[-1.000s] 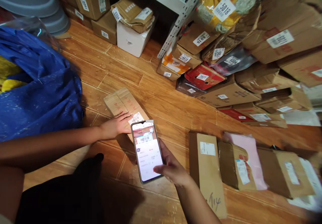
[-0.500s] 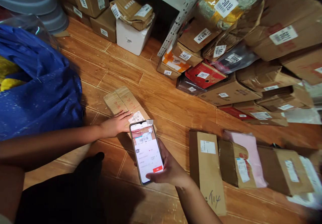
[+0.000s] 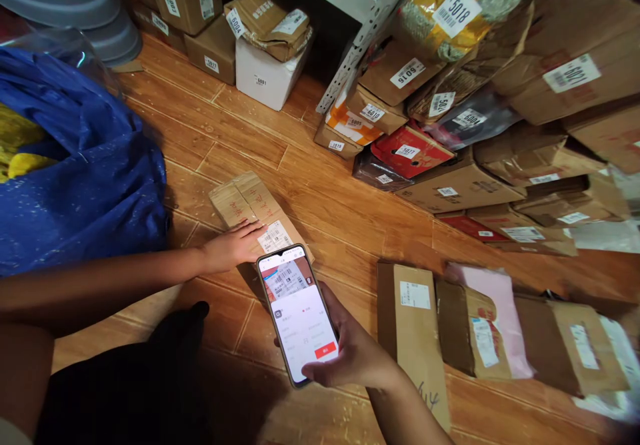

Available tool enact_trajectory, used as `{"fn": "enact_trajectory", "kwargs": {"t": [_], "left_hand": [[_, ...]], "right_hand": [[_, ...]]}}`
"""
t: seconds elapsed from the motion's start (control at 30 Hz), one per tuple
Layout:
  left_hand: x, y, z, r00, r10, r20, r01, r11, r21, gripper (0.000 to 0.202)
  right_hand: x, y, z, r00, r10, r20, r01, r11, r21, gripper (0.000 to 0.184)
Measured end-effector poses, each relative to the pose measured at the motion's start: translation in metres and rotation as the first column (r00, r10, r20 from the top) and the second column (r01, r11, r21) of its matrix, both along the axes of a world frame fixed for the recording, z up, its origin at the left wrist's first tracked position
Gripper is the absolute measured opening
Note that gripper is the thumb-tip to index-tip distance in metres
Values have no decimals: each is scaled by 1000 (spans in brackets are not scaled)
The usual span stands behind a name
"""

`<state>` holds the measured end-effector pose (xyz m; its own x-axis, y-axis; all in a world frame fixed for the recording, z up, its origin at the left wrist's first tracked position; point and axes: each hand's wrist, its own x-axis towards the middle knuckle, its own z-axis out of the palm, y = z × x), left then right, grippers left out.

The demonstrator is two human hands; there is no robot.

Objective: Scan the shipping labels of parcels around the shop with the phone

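Note:
My left hand point(image 3: 233, 245) lies with fingers stretched out on a brown cardboard box point(image 3: 245, 195) on the floor. Red handwriting marks the box's top, and a white barcode label point(image 3: 275, 237) is stuck on it beside my fingertips. In my right hand point(image 3: 350, 348) is a smartphone point(image 3: 300, 322), held over the near end of the box and hiding part of it. The phone's screen shows a camera picture of a label at the top and a white panel with a red button below. My right thumb rests by the screen's lower edge.
To the right on the floor lie a long cardboard box point(image 3: 413, 338) and several more parcels point(image 3: 487, 338). Numbered parcels are stacked by a perforated metal shelf post point(image 3: 367, 35). A white box point(image 3: 267, 75) stands farther back. A blue sack point(image 3: 95, 165) lies at left.
The phone and my right hand have moved slightly right and toward me, uncovering more of the barcode label. The label picture on the screen has changed. My left hand stays on the box.

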<state>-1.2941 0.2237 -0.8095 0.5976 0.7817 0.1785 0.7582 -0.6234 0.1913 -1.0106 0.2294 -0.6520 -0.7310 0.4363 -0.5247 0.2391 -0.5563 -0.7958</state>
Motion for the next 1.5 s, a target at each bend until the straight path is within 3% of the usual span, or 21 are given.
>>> {"fn": "enact_trajectory", "kwargs": {"t": [0.2, 0.43, 0.67, 0.87, 1.03, 1.1, 1.23, 1.3, 1.5], "left_hand": [[0, -1, -4, 1000, 12, 12, -11, 1000, -14, 38], [0, 0, -2, 1000, 18, 4, -18, 1000, -13, 36], [0, 0, 0, 1000, 8, 0, -8, 1000, -13, 34], [-1, 1, 2, 1000, -3, 14, 4, 999, -43, 37], [-1, 2, 7, 999, -34, -7, 34, 999, -24, 42], [0, 3, 9, 999, -29, -17, 29, 999, -18, 45], [0, 3, 12, 999, -27, -29, 26, 999, -39, 48], [-1, 3, 11, 999, -32, -21, 30, 998, -51, 49], [-2, 3, 8, 999, -50, 5, 50, 995, -86, 49]], "right_hand": [[-6, 0, 9, 997, -49, 51, 50, 999, -10, 86], [-6, 0, 7, 996, -27, 81, 29, 999, -22, 82], [-4, -1, 6, 998, -36, 54, 36, 999, 4, 86], [5, -5, -3, 999, -6, -39, 4, 999, -43, 93], [9, -11, -11, 987, -57, -149, 41, 994, -104, 92], [5, -14, -13, 984, -118, -133, 102, 987, -120, 84], [-6, -22, -17, 957, -288, -22, 283, 950, -129, 48], [-9, -25, -19, 945, -328, -6, 325, 938, -119, 41], [-3, -30, -27, 956, -278, -89, 271, 959, -83, 64]]}}
